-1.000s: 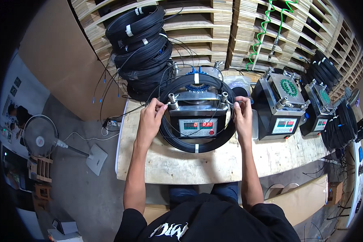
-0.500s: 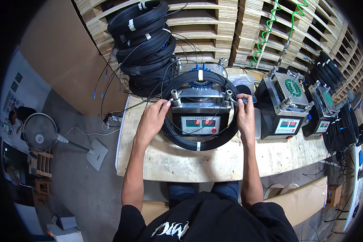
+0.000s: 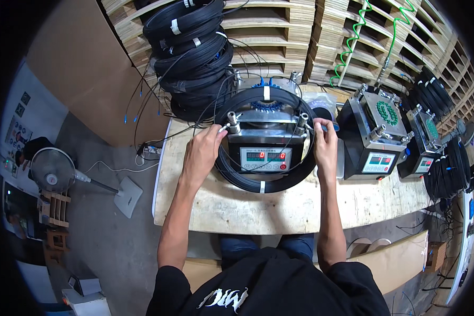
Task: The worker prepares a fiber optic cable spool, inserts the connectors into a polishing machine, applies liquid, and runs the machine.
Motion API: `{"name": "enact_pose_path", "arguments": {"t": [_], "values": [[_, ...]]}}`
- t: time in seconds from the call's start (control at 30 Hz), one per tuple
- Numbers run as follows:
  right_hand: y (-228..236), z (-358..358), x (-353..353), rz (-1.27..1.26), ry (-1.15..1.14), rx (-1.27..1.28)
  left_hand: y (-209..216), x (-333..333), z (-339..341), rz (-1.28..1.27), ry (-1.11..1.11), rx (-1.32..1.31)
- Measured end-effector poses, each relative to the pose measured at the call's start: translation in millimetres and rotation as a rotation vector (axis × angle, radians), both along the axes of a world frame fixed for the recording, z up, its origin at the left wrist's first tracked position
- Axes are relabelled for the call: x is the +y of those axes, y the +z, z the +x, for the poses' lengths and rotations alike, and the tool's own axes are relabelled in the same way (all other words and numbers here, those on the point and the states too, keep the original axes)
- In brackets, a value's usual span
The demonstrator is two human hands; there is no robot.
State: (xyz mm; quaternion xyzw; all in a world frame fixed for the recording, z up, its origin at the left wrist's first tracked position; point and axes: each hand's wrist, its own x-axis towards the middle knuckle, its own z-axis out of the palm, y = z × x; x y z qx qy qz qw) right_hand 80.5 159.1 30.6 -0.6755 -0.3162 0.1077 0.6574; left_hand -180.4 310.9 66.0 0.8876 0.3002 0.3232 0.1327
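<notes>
A polishing machine with a metal top and a front panel of red digits stands before me. A ring of black cable hangs around its front, held by white bands. Blue connectors are set in its round top fixture. My left hand is closed, thumb and fingers pinching the small lever on the front left clamp post. On the other side, my right hand pinches the lever by the front right clamp post; its fingertips partly hide the lever.
Stacked coils of black cable rise at the back left. Two similar machines, one nearer and one farther, stand to the right on the wooden table. Wooden pallets line the back. A fan stands at left.
Both hands stay at the clamp levers, with slight shifts of the fingers. The panel's red digits have changed. The whole view has shifted slightly.
</notes>
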Motion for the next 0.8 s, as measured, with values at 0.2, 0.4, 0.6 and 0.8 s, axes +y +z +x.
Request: {"name": "enact_pose_path", "arguments": {"t": [0.2,0.4,0.6,0.8], "values": [[-17.3,-13.9,-17.7,0.067,-0.153,-0.163,2.2,0.1,-2.8,-0.047,0.030,-0.017],[-69.9,-85.3,-74.5,-0.241,0.111,-0.461,1.6,-8.1,4.9,-0.129,0.138,0.022],[-85.9,-106.6,-70.0,-0.420,0.183,-0.801,-1.2,-11.4,5.3,-0.146,0.173,0.025],[-70.8,-120.8,-59.1,-0.783,0.179,-0.836,-4.1,-10.2,3.9,-0.163,0.175,0.014]]}}
